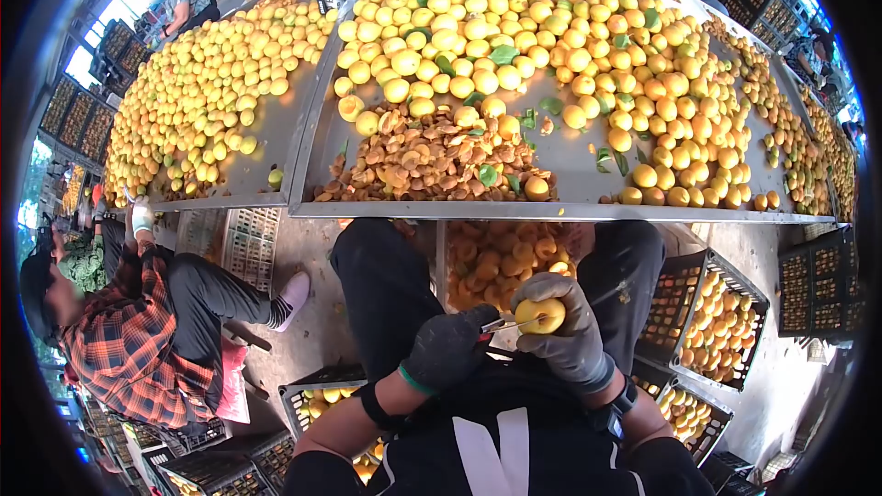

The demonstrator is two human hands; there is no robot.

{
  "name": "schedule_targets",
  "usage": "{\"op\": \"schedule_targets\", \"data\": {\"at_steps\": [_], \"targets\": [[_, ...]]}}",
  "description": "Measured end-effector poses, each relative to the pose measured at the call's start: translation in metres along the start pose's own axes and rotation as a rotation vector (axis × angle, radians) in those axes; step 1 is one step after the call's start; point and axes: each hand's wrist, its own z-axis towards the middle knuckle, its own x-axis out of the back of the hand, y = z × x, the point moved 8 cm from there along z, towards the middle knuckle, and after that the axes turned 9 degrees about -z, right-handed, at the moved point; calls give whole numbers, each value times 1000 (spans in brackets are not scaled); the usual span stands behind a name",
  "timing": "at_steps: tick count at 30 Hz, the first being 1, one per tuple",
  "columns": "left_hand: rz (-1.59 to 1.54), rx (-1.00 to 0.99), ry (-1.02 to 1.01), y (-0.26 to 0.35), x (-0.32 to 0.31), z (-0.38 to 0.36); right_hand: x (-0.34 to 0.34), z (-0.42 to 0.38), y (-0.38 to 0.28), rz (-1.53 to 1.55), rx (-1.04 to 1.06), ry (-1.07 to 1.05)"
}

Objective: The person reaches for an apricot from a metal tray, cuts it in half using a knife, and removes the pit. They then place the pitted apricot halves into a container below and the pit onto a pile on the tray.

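My left hand (446,349), in a dark glove, is closed around the red handle of a small knife (499,323). Its blade reaches to the side of a yellow apricot (542,315). In a grey glove, my right hand (571,335) cups that apricot from behind and below, fingers wrapped round it. Both hands meet over my lap. Just beyond them, between my knees, lies a pile of orange apricots (501,266), many looking cut into halves.
A metal table (551,209) ahead carries many whole apricots (487,23) and a heap of brownish pieces (427,161). Crates of apricots (721,326) stand at my right. A person in a checked shirt (124,349) sits at my left; other people work around the tables.
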Motion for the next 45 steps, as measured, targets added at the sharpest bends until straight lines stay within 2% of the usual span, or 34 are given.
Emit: {"op": "schedule_targets", "data": {"at_steps": [3, 6, 9, 10, 11, 12, 14, 16, 21, 23, 27, 31, 33, 35, 37, 39, 41, 42, 43, 45], "targets": [[-51, -13, 24, 3, 2, 2, -2, 3, 0, -82, 28, -24], [13, 15, 11, 11, 6, 9, -4, 6, 20, 455, -178, 30], [14, -29, 66, 2, 5, 13, -2, 13, 23, 279, -164, 23], [14, -27, 67, 2, 6, 14, 1, 14, 23, 68, -112, 2], [-46, 39, 24, -1, 5, 15, 2, 14, 24, 68, -114, 2], [-106, 105, -20, -4, 2, 16, 3, 14, 24, 112, -99, 9], [-139, 85, -18, -8, -10, 13, -1, 13, 23, 153, -87, 13], [-168, 63, -4, -6, -14, 15, -5, 11, 30, 441, -113, 135], [-23, 90, -17, -14, -6, 18, 5, 19, 31, 231, -144, 39], [-90, 92, -14, -8, -4, 24, 10, 19, 30, 127, -190, 32], [-348, 88, -1, -6, -26, 25, 6, 16, 35, 327, -87, 130], [-297, 43, 78, -14, -28, 27, 0, 19, 40, 486, -113, 201], [-282, 133, 10, -30, -29, 34, 12, 21, 49, 463, -115, 187], [-188, 160, -59, -26, -20, 39, 28, 23, 52, -157, -174, 58], [-97, 190, -135, -23, -27, 36, 28, 22, 45, -151, -167, 79], [-339, 149, 8, -14, -27, 36, 23, 20, 45, 150, -181, 119], [-409, 121, 37, -11, -30, 37, 12, 20, 50, 199, -136, 163], [-477, 98, 63, -11, -30, 35, 8, 19, 55, 326, -128, 207], [-474, 101, 66, -14, -30, 35, 6, 20, 57, 454, -116, 249], [-383, 93, 42, -18, -30, 37, 6, 23, 61, 445, -115, 268]]}}
